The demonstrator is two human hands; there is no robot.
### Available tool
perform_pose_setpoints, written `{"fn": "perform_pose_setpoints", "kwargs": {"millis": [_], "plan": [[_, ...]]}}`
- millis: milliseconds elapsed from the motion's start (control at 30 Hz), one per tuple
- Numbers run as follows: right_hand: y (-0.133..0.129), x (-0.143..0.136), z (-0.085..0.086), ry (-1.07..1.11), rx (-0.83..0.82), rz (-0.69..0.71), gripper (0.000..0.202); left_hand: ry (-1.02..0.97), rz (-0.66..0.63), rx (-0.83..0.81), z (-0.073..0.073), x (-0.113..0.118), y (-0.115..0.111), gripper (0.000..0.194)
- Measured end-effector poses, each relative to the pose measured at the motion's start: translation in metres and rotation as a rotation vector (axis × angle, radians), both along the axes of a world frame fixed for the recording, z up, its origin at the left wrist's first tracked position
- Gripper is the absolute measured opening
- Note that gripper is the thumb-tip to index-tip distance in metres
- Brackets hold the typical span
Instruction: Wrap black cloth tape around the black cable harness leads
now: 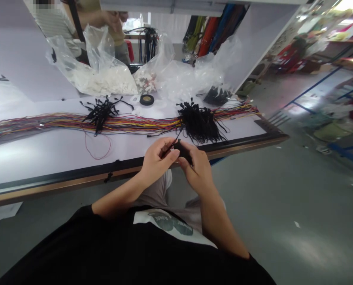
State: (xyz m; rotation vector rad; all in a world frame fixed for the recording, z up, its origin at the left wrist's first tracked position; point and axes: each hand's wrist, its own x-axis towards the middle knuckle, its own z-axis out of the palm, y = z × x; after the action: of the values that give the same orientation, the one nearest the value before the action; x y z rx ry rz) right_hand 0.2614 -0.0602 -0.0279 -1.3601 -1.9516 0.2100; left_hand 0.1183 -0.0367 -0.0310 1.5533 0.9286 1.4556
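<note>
Close together over the table's front edge are my two hands. My left hand (pixel 161 156) pinches thin dark wires (pixel 176 138), its thumb and fingers closed on them. My right hand (pixel 198 166) grips a black roll of tape (pixel 184 152), seen edge-on and partly covered by the fingers. The wire ends inside the left hand are hidden. Just beyond the hands lies a thick pile of black cables with small connectors (pixel 200 122). Long red, yellow and black wires (pixel 140 126) run beneath it along the table.
A smaller bunch of black connectors (pixel 100 113) lies left on the wires. Behind are another black tape roll (pixel 147 100), a bag of white parts (pixel 105 81) and more clear bags (pixel 191 79). Another person (pixel 96 23) is across the table (pixel 46 158).
</note>
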Motion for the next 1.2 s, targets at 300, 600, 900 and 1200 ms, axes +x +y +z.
{"fn": "perform_pose_setpoints", "kwargs": {"millis": [300, 600, 900, 1200], "plan": [[-0.001, -0.009, 0.005, -0.194, 0.04, -0.06, 0.037, 0.266, 0.071, 0.014, -0.001, 0.001, -0.001, 0.015], [0.003, 0.006, 0.007, 0.217, -0.067, -0.179, 0.021, -0.143, -0.25, -0.22, -0.002, 0.004, -0.001, 0.026], [-0.005, -0.011, 0.01, 0.319, -0.151, -0.16, 0.02, -0.069, -0.239, -0.226, 0.0, 0.004, -0.004, 0.01], [-0.002, -0.005, 0.006, 0.046, -0.047, -0.153, 0.025, 0.022, -0.09, -0.13, -0.002, 0.006, -0.004, 0.007]]}}
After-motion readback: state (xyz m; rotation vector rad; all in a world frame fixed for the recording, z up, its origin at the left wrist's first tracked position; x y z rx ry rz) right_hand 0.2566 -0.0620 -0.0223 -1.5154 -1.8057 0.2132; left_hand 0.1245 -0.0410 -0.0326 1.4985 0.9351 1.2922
